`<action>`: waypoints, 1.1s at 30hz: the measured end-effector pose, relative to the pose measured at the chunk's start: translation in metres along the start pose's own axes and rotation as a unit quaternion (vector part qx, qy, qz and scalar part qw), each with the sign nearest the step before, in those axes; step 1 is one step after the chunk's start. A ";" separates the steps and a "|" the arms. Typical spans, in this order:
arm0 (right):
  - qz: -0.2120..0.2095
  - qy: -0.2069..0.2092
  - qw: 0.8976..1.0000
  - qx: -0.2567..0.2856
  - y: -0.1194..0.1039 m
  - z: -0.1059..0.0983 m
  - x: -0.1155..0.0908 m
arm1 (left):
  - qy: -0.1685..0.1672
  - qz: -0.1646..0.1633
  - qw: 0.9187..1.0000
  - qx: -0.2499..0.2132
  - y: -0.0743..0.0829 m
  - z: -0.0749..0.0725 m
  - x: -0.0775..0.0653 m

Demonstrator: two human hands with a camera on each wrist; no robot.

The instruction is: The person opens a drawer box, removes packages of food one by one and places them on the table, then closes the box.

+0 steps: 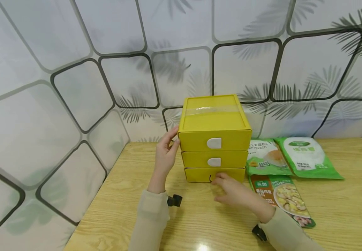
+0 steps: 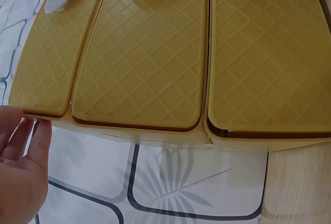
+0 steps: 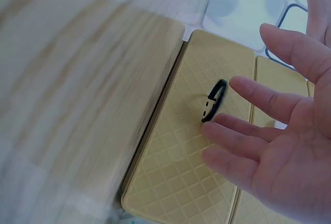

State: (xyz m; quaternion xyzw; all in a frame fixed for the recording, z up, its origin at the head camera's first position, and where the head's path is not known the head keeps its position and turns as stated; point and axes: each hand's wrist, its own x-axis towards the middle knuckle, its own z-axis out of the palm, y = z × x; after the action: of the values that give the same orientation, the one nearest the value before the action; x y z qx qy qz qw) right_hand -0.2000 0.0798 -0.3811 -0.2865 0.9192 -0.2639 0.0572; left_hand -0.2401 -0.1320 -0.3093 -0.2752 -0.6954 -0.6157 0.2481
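A yellow three-drawer box (image 1: 215,139) stands on the wooden table, all its drawers pushed in. The upper two drawers carry white tab handles (image 1: 214,143); the bottom one has a black loop handle (image 3: 216,101). My left hand (image 1: 166,153) rests against the box's upper left side, fingertips touching its edge, as the left wrist view also shows. Before the bottom drawer is my right hand (image 1: 232,191), its fingers extended and spread. In the right wrist view its fingertips (image 3: 212,130) reach right beside the loop, with none seen hooked through it; actual contact is hard to tell.
Right of the box lie a green-and-white corn starch packet (image 1: 267,157), another green-and-white packet (image 1: 308,158) and a brown-and-green food packet (image 1: 283,198), partly under my right forearm. A patterned wall covering (image 1: 181,76) rises behind the table (image 1: 121,209).
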 end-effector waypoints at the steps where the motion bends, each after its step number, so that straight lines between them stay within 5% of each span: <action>1: 0.003 -0.001 1.000 0.002 0.000 0.000 0.000 | 0.000 0.001 1.000 0.000 0.000 0.000 0.000; 22: 0.014 -0.014 1.000 0.018 -0.006 -0.002 -0.005 | -0.002 -0.013 1.000 0.007 0.001 0.000 0.000; 33: -0.026 0.012 1.000 -0.004 -0.014 -0.004 -0.009 | -0.001 -0.019 1.000 -0.005 0.003 0.000 -0.001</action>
State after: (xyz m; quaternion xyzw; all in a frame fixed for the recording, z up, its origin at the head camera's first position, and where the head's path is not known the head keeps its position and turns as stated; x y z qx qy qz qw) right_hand -0.1867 0.0767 -0.3707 -0.3071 0.9134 -0.2645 0.0386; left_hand -0.2376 -0.1317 -0.3081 -0.2636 -0.6977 -0.6237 0.2339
